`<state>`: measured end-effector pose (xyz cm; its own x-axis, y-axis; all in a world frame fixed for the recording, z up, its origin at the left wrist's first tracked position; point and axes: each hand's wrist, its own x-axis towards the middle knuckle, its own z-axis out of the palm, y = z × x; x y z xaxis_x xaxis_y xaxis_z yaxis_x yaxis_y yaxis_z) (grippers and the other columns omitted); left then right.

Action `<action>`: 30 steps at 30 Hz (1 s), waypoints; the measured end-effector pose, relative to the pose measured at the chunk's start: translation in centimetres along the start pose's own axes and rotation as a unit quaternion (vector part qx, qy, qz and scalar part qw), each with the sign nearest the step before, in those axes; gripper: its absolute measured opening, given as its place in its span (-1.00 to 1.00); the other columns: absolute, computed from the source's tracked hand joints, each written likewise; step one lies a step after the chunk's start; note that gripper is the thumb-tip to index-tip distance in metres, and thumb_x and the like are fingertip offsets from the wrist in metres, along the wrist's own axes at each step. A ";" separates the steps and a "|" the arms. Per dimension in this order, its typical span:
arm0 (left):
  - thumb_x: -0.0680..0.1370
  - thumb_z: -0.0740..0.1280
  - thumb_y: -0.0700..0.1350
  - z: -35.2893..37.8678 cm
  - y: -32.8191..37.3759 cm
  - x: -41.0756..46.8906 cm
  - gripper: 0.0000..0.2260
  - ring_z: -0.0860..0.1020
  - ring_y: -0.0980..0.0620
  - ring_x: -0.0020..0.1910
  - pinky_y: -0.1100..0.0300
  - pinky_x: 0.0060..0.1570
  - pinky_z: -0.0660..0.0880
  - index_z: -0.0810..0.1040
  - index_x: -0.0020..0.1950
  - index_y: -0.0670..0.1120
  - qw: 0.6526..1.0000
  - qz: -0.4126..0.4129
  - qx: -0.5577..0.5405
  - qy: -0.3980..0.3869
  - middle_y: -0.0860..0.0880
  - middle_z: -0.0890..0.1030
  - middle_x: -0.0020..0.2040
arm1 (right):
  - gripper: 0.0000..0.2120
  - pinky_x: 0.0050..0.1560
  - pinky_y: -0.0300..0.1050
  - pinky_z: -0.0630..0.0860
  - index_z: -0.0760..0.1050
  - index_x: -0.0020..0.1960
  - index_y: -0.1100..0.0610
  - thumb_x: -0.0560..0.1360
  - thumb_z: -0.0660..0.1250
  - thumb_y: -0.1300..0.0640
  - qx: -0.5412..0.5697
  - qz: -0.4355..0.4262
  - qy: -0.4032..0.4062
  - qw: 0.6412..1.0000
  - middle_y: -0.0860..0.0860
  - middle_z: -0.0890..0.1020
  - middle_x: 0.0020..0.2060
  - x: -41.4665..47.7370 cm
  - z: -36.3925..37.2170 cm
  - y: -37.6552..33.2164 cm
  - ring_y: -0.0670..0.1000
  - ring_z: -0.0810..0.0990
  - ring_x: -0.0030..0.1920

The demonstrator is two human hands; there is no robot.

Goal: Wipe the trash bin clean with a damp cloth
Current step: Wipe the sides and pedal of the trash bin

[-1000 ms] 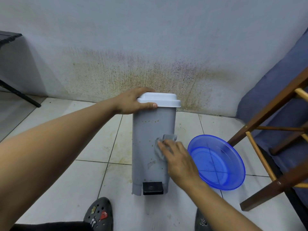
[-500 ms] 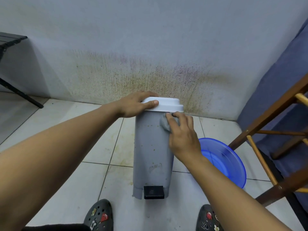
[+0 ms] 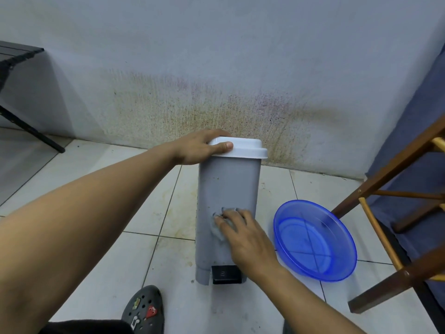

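Standing upright just right of the middle of the frame, the grey trash bin (image 3: 228,189) sits on the pale tiled floor (image 3: 101,256), close to the stained wall (image 3: 216,68) behind it. Its white lid (image 3: 243,148) is down. The left hand (image 3: 199,147) reaches in from the left edge and grips the lid's near-left corner, with the thumb laid along the front rim and the fingers curled over the top. The right hand (image 3: 248,239) comes up from the lower right and holds a small grey cloth (image 3: 218,229) against the lower front of the bin, fingers bent over it and pressing it flat to the plastic. The cloth shows only past the fingertips, to their left and above. Small specks of dirt mark the upper front of the bin. A black foot pedal (image 3: 226,274) sticks out at the bin's base, just below the right wrist.

A blue basin (image 3: 315,239) lies on the floor just to the right of the bin, apart from it. A wooden chair frame (image 3: 390,169) crosses the right side of the frame, with blue fabric (image 3: 414,131) behind it. A black table (image 3: 14,56) shows at the upper left. A dark shoe (image 3: 144,307) with small charms sits at the bottom edge, left of the bin.
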<state>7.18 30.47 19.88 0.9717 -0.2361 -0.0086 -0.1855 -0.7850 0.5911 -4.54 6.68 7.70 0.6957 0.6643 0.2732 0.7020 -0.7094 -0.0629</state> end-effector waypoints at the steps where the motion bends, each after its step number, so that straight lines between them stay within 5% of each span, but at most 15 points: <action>1: 0.59 0.15 0.41 0.0 -0.1 0.0 -0.40 0.37 -0.02 0.47 -0.10 0.48 0.27 0.35 0.56 0.17 1.000 -0.001 0.001 0.001 0.04 0.41 0.53 | -0.26 -0.11 -0.04 0.61 0.43 0.37 0.08 0.22 0.44 0.41 0.003 0.017 0.012 1.000 0.05 0.50 0.27 0.3 -0.5 0.2 0.16 0.46 0.16; 5: 0.53 0.14 0.46 0.1 0.0 -0.1 -0.36 0.39 -0.01 0.46 -0.11 0.49 0.27 0.36 0.54 0.21 1.000 0.000 -0.005 0.001 0.06 0.42 0.51 | -0.35 -0.26 -0.07 0.51 0.44 0.39 0.04 0.34 0.35 0.40 0.037 0.132 0.102 0.985 0.01 0.46 0.28 3.2 -2.8 2.1 0.16 0.42 0.14; 9: 0.58 0.16 0.41 0.1 0.1 -0.2 -0.41 0.38 -0.02 0.46 -0.09 0.48 0.27 0.36 0.55 0.19 1.000 -0.004 0.000 0.012 0.04 0.42 0.52 | -0.40 -0.17 0.05 0.57 0.42 0.43 0.07 0.41 0.27 0.38 0.065 0.202 0.154 0.965 0.04 0.45 0.30 6.0 -4.5 3.2 0.18 0.38 0.15; 14: 0.63 0.20 0.31 0.2 0.6 -0.3 -0.48 0.41 -0.01 0.44 0.01 0.42 0.31 0.39 0.54 0.13 1.000 0.004 -0.005 0.016 0.04 0.45 0.49 | -0.45 -0.04 0.07 0.55 0.46 0.39 0.16 0.41 0.29 0.36 -0.045 0.087 0.136 0.986 0.11 0.51 0.28 7.7 -4.4 1.0 0.23 0.42 0.12; 20: 0.64 0.20 0.30 -0.2 0.6 -0.2 -0.50 0.46 -0.01 0.38 0.01 0.36 0.35 0.40 0.54 0.14 1.000 0.002 -0.003 0.005 0.04 0.49 0.46 | -0.49 -0.07 0.07 0.51 0.39 0.43 0.16 0.51 0.04 0.25 -0.104 0.047 0.096 0.989 0.10 0.48 0.31 9.7 -5.0 -1.6 0.23 0.41 0.11; 30: 0.65 0.19 0.29 -0.9 0.5 0.1 -0.56 0.45 0.04 0.33 0.06 0.24 0.33 0.42 0.48 0.19 1.000 0.003 -0.026 -0.010 0.07 0.50 0.44 | -0.68 -0.22 -0.01 0.48 0.58 0.05 0.20 0.43 0.12 0.34 -0.122 -0.059 0.060 0.989 0.10 0.57 0.16 5.4 1.6 -3.6 0.21 0.47 -0.08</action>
<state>7.34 30.60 20.90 0.9673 -0.2529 -0.0213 -0.1827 -0.7522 0.6331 -3.11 13.19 7.88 0.5775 0.7237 0.3778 0.7094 -0.6738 0.2065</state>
